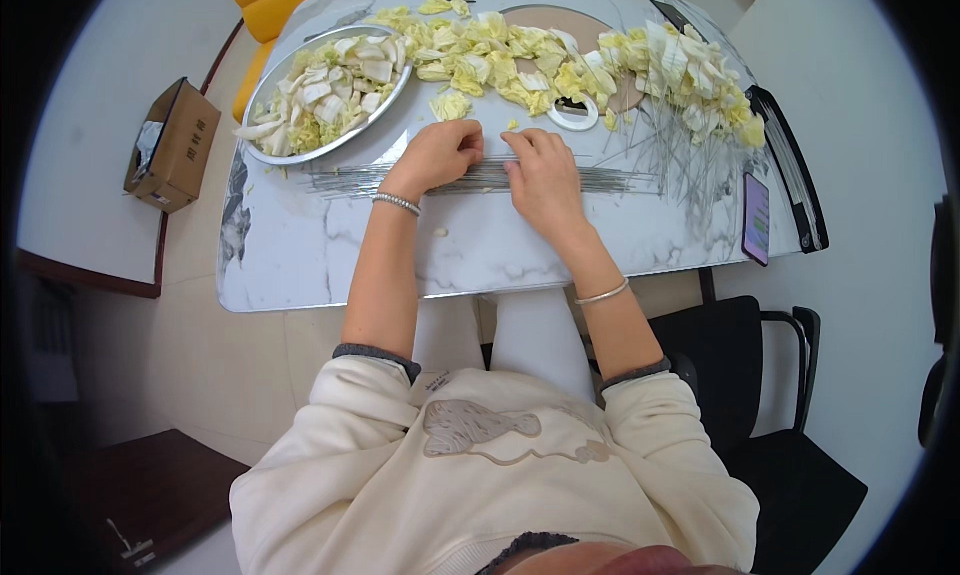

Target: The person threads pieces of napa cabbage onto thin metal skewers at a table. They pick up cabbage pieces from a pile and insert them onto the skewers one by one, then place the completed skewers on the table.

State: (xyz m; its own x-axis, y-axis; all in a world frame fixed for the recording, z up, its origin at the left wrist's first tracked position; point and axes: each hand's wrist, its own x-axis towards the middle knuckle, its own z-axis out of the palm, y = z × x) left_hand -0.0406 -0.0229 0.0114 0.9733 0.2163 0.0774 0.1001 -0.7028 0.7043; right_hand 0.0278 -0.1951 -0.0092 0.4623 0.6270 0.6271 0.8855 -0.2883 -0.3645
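A bundle of thin metal skewers [615, 179] lies crosswise on the marble-patterned table in front of me. My left hand [444, 153] is at the bundle's middle with its fingers curled; whether they grip a skewer is hidden. Just right of it, my right hand [541, 171] rests over the skewers with its fingers bent, and I cannot tell if it holds any. Beyond my hands, loose cabbage leaves [472, 68] spread across the table. At the back right, more cabbage pieces [694, 76] are heaped with skewers sticking out towards me.
A metal tray [326, 153] of cut cabbage stands at the left. A white ring [574, 125], probably a tape roll, lies beyond my right hand, by a round beige board [559, 21]. A phone [756, 218] and a black case [796, 170] lie at the right edge.
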